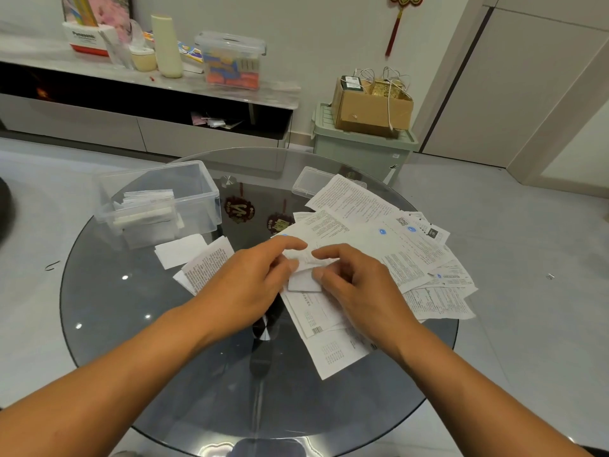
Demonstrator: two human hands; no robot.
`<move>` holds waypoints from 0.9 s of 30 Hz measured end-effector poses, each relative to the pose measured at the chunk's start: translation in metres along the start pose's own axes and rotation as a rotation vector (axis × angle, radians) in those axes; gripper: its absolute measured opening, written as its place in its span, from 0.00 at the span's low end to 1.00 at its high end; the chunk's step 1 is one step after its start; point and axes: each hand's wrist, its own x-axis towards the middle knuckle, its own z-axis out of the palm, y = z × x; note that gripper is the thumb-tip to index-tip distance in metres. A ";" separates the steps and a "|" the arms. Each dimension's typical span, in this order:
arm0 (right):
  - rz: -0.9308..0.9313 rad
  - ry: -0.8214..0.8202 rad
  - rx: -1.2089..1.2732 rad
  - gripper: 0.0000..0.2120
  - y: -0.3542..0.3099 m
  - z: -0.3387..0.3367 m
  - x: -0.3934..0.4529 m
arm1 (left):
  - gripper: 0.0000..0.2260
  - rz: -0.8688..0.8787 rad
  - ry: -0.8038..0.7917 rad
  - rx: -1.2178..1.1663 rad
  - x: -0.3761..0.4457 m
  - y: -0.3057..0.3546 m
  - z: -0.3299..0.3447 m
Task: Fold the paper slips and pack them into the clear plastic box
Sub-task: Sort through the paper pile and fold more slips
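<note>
A small white paper slip, partly folded, sits between both hands over the middle of the round glass table. My left hand pinches its left side with thumb and fingertips. My right hand pinches its right side the same way. Under and to the right of the hands lies a loose pile of printed paper slips. The clear plastic box stands at the table's far left, lid off, with several folded slips inside. Two more slips lie flat just in front of the box.
The box's clear lid lies at the table's far side behind the pile. Beyond the table stand a green storage bin with a cardboard box on it and a long low cabinet carrying containers. Grey floor surrounds the table.
</note>
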 end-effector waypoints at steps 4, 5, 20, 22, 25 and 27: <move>0.064 -0.047 -0.055 0.15 -0.002 0.001 0.002 | 0.14 -0.045 -0.071 -0.011 -0.001 0.003 -0.002; 0.080 -0.047 -0.091 0.17 -0.003 0.002 0.003 | 0.14 -0.032 -0.082 0.030 -0.001 0.004 -0.002; 0.123 -0.097 -0.015 0.08 -0.013 -0.001 0.005 | 0.08 -0.003 -0.129 0.208 -0.001 0.006 0.000; 0.097 -0.084 0.105 0.05 -0.017 -0.002 0.003 | 0.04 -0.014 -0.101 0.118 -0.003 0.011 -0.005; 0.062 -0.053 0.194 0.06 -0.022 0.000 0.001 | 0.03 -0.044 0.010 0.061 -0.005 0.016 -0.020; 0.049 -0.030 0.167 0.08 -0.022 0.003 0.001 | 0.04 -0.099 0.102 0.096 -0.006 0.013 -0.034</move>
